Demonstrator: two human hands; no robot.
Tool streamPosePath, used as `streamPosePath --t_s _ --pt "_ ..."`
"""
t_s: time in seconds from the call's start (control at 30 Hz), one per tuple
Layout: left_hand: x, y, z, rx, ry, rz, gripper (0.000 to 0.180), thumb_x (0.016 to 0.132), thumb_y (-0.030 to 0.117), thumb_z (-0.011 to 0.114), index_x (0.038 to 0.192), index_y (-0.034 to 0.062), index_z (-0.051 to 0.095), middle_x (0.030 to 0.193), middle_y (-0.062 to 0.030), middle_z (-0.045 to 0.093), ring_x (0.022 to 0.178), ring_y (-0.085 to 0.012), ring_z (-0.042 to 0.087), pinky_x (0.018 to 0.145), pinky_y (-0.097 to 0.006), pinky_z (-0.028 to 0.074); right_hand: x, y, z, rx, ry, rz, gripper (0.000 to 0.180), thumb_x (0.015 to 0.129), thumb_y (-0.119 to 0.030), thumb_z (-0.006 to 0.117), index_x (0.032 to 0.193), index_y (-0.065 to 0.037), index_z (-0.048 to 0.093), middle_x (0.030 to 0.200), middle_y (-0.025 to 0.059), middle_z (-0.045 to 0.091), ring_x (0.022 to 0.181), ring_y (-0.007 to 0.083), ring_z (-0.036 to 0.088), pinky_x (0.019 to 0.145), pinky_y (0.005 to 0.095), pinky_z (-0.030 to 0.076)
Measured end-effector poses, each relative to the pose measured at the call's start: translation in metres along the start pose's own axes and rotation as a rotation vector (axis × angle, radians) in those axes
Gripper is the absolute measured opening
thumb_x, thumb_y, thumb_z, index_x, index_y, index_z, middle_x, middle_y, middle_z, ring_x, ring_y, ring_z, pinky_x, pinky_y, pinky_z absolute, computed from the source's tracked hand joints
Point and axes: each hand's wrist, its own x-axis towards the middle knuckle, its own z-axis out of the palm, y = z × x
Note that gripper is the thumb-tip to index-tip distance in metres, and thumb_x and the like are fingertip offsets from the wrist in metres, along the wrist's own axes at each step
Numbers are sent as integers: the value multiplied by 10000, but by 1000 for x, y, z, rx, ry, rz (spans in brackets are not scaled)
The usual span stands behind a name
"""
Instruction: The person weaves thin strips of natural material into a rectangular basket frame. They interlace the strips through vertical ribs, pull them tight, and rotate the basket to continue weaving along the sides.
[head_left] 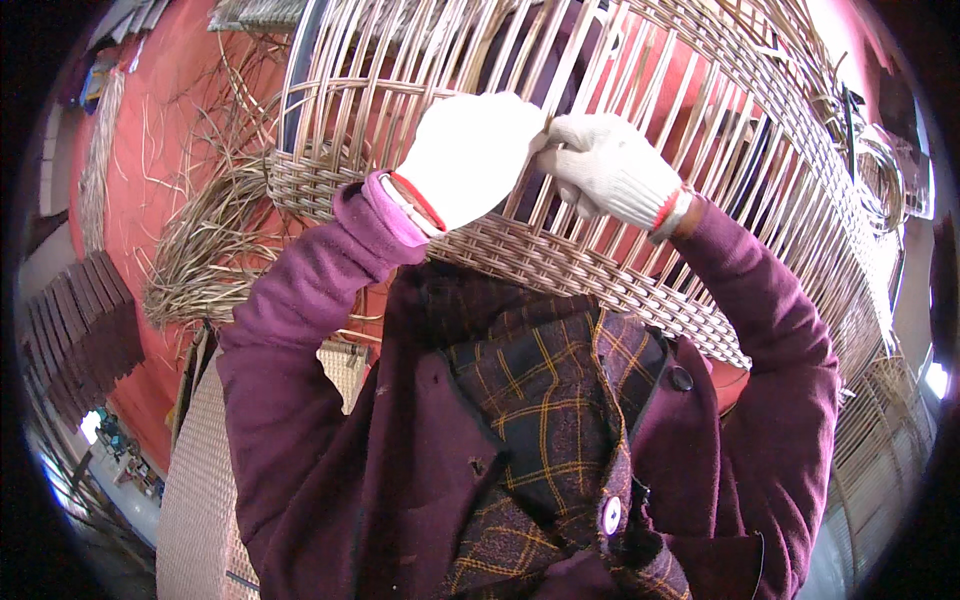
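In front of me stands a large wicker frame [600, 262] with a tightly woven band along its near edge and bare upright strands beyond it. My left hand [470, 150], in a white glove washed out by bright light, rests against the strands with its fingers bent. My right hand [612, 165], in a white knit glove with a red-edged cuff, is beside it, thumb and forefinger pinched together. The two hands meet at one of the thin strands [543, 135]. What lies between the left fingertips is hidden by the glare.
A loose heap of long wicker strands [215, 245] lies on the red floor [165, 110] at the left. Below it is a pale woven panel [195, 480]. A dark slatted piece [82, 335] sits farther left. Coiled strands [880, 170] are at the far right.
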Motion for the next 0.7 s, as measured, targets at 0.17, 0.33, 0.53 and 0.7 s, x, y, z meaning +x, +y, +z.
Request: streamPosePath --t_s 0.17,0.33,0.53,0.7 --pt "16 8 -14 -200 297 154 240 957 153 681 1171 60 736 1078 -120 743 1016 -290 740 876 -401 604 -24 -10 -14 39 84 -6 251 987 -251 694 1009 -28 808 647 -3 619 588 94 580 571 288 476" --pt "27 22 -27 -484 -2 123 217 973 137 700 1153 23 741 1065 -139 738 962 -284 735 835 -375 599 -67 0 -32 171 146 -63 289 1045 -263 660 1065 -12 800 640 -39 599 544 48 525 511 251 417" --pt "25 37 8 63 -10 101 81 960 178 675 944 99 665 840 -86 624 772 -283 668 701 -417 545 -41 37 -20 15 107 -3 411 1063 -233 590 1398 -9 670 710 64 681 581 122 659 563 309 547" --pt "35 36 12 -17 165 170 108 985 149 658 1056 90 715 916 -80 681 859 -271 700 783 -404 566 -38 36 -34 -115 166 -60 311 1003 -295 675 884 -23 770 631 49 614 602 133 620 635 362 517"
